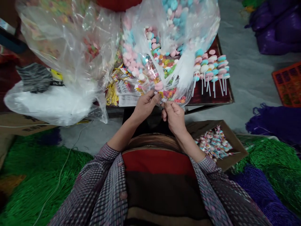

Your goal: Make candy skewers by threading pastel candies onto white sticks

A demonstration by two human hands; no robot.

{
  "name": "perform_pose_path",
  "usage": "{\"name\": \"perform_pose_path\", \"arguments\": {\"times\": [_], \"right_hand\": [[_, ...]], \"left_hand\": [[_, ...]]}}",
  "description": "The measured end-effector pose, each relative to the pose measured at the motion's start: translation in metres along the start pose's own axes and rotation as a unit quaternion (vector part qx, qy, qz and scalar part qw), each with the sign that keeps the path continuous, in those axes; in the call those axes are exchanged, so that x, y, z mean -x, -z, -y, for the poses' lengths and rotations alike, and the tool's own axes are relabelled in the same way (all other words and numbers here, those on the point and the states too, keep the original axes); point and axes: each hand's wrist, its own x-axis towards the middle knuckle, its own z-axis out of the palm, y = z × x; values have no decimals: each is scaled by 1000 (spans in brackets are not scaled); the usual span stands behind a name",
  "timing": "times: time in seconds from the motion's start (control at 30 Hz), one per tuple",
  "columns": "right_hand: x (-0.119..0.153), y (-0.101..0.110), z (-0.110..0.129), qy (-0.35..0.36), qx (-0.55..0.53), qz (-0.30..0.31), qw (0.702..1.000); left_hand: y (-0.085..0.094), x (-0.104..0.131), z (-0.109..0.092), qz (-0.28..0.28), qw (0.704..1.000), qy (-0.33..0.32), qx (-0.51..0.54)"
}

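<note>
My left hand (pixel 147 106) and my right hand (pixel 175 115) meet at the table's front edge, both closed in a pinch. Between them is the gathered lower end of a clear candy wrapper (pixel 153 72), with pink and other coloured sweets inside. The wrapper leans up and to the left from my fingers; its stick, if any, is hidden. Just beyond it stands a large open plastic bag (pixel 188 59) of pink, white and blue marshmallows and ring-shaped gummies. Marshmallow skewers (pixel 213 67) on white sticks lie in rows to the right.
Gold twist ties (pixel 113 94) and printed wrappers (pixel 128 86) lie left of my hands. A white-filled plastic bag (pixel 54 103) overhangs the table's left front. Below right, a cardboard box (pixel 235 141) holds wrapped candies. Green (pixel 270 160) and purple mesh bundles (pixel 254 191) flank me.
</note>
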Motion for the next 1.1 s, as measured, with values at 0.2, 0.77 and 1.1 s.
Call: {"name": "perform_pose_path", "arguments": {"times": [0.2,0.77,1.1], "right_hand": [[0,4,1,31,87,-16,996],[6,-2,6,26,74,19,997],[1,12,9,-35,84,136,986]], "left_hand": [[-7,0,0,-5,981,-75,-177],[-15,-8,-20,34,960,78,268],[-18,8,-15,19,959,159,234]]}}
